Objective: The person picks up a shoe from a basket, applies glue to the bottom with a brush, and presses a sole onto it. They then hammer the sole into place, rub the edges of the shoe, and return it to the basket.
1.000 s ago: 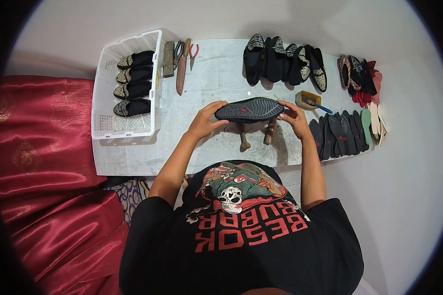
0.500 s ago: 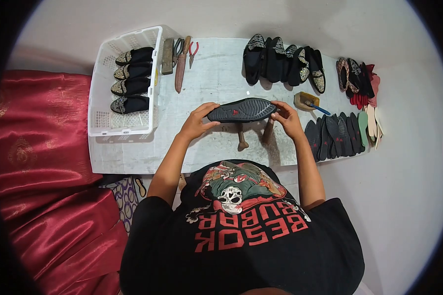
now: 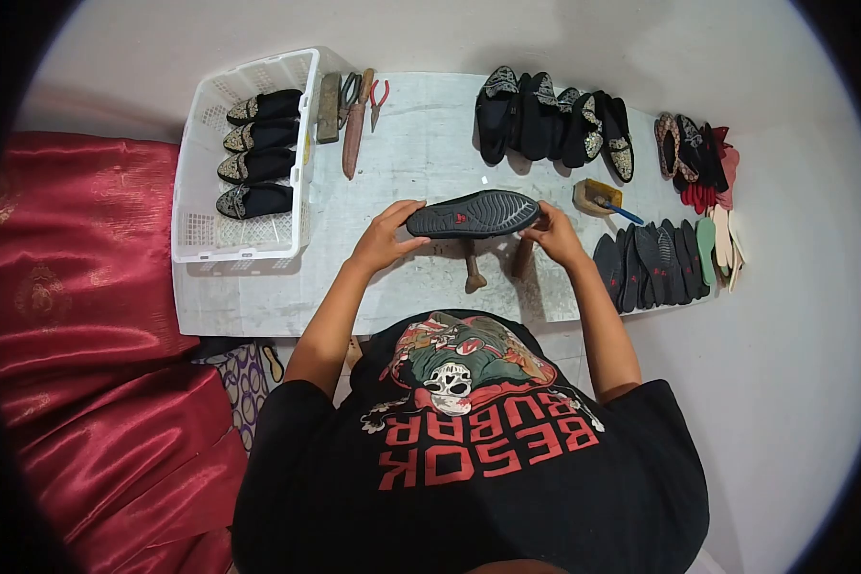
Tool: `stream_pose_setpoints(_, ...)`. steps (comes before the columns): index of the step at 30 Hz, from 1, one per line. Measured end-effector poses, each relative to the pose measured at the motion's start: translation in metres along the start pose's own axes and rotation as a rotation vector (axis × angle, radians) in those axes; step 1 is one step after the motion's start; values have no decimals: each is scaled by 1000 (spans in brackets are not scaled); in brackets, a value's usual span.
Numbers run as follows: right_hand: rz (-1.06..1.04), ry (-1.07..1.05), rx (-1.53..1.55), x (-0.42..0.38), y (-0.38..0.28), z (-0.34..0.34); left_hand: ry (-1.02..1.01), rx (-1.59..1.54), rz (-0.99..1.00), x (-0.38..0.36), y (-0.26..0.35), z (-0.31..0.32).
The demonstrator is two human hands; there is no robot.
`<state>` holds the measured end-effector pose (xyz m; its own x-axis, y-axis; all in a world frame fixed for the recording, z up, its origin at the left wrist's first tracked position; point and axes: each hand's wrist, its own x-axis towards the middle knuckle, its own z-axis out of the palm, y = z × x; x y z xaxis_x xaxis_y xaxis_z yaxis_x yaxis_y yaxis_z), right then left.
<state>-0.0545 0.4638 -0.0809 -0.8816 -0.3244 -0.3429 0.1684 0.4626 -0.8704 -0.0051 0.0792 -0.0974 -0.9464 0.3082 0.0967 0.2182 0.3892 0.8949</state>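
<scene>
A black shoe (image 3: 474, 214) is held above the table with its ribbed sole towards me and a small red mark on it. My left hand (image 3: 390, 235) grips its left end between thumb and fingers. The right end is pinched by my right hand (image 3: 549, 233), thumb below and fingers above. Under the shoe, a wooden-handled tool (image 3: 474, 277) and a brown post-like piece (image 3: 522, 260) are partly hidden by it.
A white basket (image 3: 310, 153) with several dark shoes stands left. Beside it lie a stone block (image 3: 328, 108), a brown-sheathed tool (image 3: 353, 139) and red pliers (image 3: 379, 100). At the right are shoes (image 3: 618, 139), a glue container (image 3: 595, 196) and black soles (image 3: 648, 258).
The shoe's sole has turned slightly more towards me. My right hand has shifted a little and its thumb now sits lower at the shoe's edge.
</scene>
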Motion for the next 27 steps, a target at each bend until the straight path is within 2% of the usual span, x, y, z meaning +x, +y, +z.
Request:
stream_pose_setpoints(3, -125, 111, -86, -2, 6, -2, 24, 8, 20, 2, 6, -3)
stream_pose_setpoints(5, -102, 164, -48, -11, -8, -8, 28, -8, 5, -2, 10, -1)
stream_pose_setpoints(8, -118, 174, 62, -16, -14, -18, 35, 201, 113, 4, 17, 5)
stream_pose_setpoints(10, -162, 158, 161, -24, -41, -16, 23, 273, 168, 17, 31, 12)
stream_pose_setpoints(13, -100, 122, 63, -26, -55, -15, 4, 400, 262, 39, 64, 24)
stream_pose_setpoints(14, -150, 142, 27, -23, -53, -13, -3, 451, 306, 47, 72, 31)
stream_pose_setpoints(17, -224, 152, -66, -21, -63, -6, -47, 291, 243, 67, 72, 50)
stream_pose_setpoints(18, -229, 158, -99, -21, -65, -4, -49, 295, 187, 71, 69, 54)
stream_pose_setpoints(21, -214, 174, -138, -22, -67, -2, -99, 324, 186, 78, 57, 57)
stream_pose_setpoints(25, -200, 167, -64, -20, -63, -2, -128, 293, 154, 78, 55, 56)
stream_pose_setpoints(27, -249, 180, -173, -20, -67, -5, -112, 295, 172, 77, 55, 57)
